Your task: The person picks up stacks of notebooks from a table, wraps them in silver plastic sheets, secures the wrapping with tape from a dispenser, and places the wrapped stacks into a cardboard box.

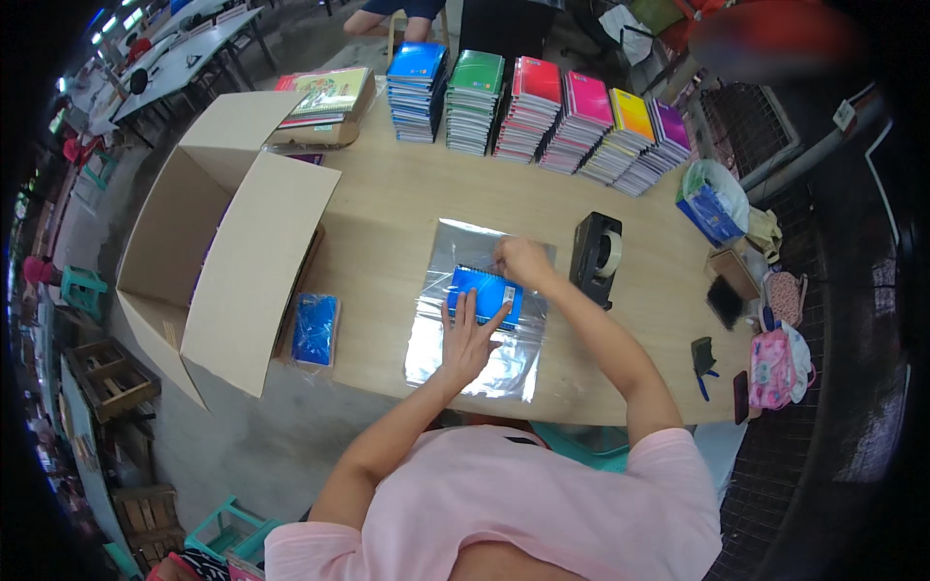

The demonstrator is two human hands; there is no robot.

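A blue spiral notebook (465, 282) lies on a clear, shiny plastic sheet (436, 363) in the middle of the table. My left hand (469, 341) rests on the notebook's near part with its fingers spread. At the notebook's far right corner, my right hand (523, 262) is closed, its fingertips bent down beside the spiral edge and over the plastic. Whatever those fingertips grip is too small to make out. To the right of the sheet stands a black tape dispenser (594, 259) with a roll of tape.
A large open cardboard box (254, 271) takes up the left side, beside a wrapped blue notebook pack (316, 330). Notebook stacks (528, 107) in several colours line the far edge. On the right are a lined bin (715, 203), a blue-handled tool (702, 370) and a pink pouch (772, 358).
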